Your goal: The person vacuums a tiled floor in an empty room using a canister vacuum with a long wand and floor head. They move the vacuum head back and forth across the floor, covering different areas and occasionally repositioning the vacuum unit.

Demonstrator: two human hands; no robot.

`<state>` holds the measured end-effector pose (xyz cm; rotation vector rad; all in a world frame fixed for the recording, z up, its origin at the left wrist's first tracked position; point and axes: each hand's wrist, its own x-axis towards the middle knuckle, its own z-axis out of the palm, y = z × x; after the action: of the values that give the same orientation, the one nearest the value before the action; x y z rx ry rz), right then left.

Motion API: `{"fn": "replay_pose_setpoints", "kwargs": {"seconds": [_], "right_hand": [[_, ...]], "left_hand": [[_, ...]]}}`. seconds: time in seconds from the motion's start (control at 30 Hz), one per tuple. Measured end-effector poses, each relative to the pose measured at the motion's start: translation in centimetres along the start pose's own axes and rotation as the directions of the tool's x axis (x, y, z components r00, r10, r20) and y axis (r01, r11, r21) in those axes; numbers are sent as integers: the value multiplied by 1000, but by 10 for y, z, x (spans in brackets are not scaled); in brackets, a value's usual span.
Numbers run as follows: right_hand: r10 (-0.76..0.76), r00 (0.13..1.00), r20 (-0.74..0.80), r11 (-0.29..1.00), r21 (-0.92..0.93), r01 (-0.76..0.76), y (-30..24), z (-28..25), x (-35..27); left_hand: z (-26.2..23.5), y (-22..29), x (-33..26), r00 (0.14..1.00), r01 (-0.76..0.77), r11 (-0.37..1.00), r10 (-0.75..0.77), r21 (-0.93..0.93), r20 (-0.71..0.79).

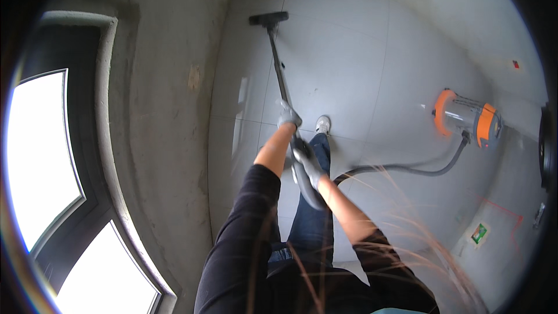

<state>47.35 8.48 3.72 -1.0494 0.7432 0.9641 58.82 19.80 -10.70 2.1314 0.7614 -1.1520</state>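
A long dark vacuum wand [279, 64] reaches forward over the grey tiled floor and ends in a black floor nozzle [268, 18] near the wall. My left hand [288, 115], in a grey glove, grips the wand partway down. My right hand [306, 159], also gloved, holds the wand's upper end where the grey hose [401, 168] joins. The hose curves right across the floor to a steel and orange canister vacuum [469, 119].
A rough concrete wall [163, 110] runs along the left with a bright window [40, 151] set in it. Large grey floor tiles [349, 52] spread ahead. A small green label [478, 233] and red lines mark the floor at right. My shoe [322, 123] stands by the wand.
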Motion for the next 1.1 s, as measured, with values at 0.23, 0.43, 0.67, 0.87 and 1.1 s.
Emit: {"fn": "replay_pose_setpoints", "kwargs": {"seconds": [0.23,0.43,0.67,0.87,1.1], "right_hand": [[370,893,-258,904,-120,-409,201,-75,-223],[485,825,-290,872,88,-482,231,-46,-367],[154,969,-192,973,200,-115,204,0,-222],[188,980,58,910,366,-196,21,42,-24],[-1,998,-60,924,381,24,-210,89,105]], "left_hand": [[167,-159,-188,963,38,959,40,-282,266],[225,-210,-324,857,313,935,-204,-164,474],[131,-184,-174,978,5,996,14,-91,207],[-27,-42,15,961,-265,964,265,-13,81],[-172,99,60,870,-422,716,492,-557,-26]]}}
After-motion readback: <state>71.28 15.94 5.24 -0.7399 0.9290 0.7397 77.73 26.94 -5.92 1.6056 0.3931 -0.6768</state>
